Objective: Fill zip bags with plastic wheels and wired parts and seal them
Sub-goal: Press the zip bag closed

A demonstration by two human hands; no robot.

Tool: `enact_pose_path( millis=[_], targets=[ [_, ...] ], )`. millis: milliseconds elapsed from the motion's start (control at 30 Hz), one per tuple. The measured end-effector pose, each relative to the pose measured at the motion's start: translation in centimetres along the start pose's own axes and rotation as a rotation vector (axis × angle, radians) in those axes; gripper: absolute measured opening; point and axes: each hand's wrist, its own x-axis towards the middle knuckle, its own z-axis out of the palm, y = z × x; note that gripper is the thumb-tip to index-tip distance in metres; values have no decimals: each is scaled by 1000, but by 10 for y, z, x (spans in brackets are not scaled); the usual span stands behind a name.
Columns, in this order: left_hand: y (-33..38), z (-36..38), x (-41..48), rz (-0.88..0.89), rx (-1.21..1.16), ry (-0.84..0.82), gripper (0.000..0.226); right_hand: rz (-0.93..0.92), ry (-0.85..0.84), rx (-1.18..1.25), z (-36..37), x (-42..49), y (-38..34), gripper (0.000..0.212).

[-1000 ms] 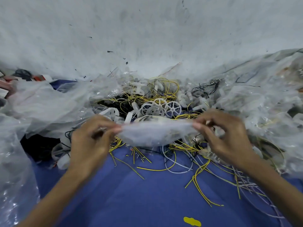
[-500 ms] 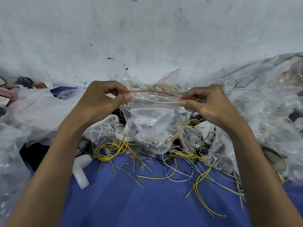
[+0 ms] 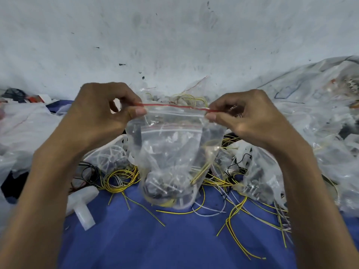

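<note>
My left hand [image 3: 101, 113]: thumb and forefinger pinch the left end of the red zip strip [image 3: 174, 106].
My right hand [image 3: 246, 117]: pinches the right end of that strip, so the mouth is drawn taut between my two grips.
The zip bag [image 3: 171, 152]: hangs from both pinches, with dark parts sunk in its bottom. I can't tell whether the strip is pressed closed along its length.
Step, as I judge it: sealing this filled bag.
Below the bag: blue cloth [image 3: 174, 239] strewn with loose yellow wires [image 3: 233, 216].
Left of the bag: a white plastic fitting [image 3: 81, 202] lies low on the cloth.
Right of the bag: another filled bag [image 3: 256, 175] leans in the heap.
Behind the bag: more wire and clear plastic against a scuffed wall [image 3: 174, 35].
Risk, misaligned strip: if I press along tracks that aren't lined up, it may close only in patches and parts could spill.
Risk, slipping grip: the whole load hangs on two small pinches, and losing one end would tip the bag.
Risk, snagged wire: a strand caught in the mouth would leave a gap.
</note>
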Motion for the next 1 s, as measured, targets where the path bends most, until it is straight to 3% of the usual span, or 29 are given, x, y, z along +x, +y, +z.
enact_pose_path(
  millis=[100, 233, 500, 800, 1000],
  targets=[
    [1, 3, -2, -27, -9, -88, 20, -1, -133, -67, 6, -1, 1, 7],
    [9, 4, -4, -25, -65, -136, 7, -56, -74, 28, 6, -3, -1, 6],
    [13, 8, -4, 138, -54, -105, 11, -54, -37, 81, 6, -3, -4, 8],
    [22, 14, -6, 86, -80, -132, 8, -67, -24, -4, 15, -1, -9, 8],
    [29, 17, -6, 171, -34, -106, 11, -136, -38, -87, 23, 2, -20, 8]
  ],
)
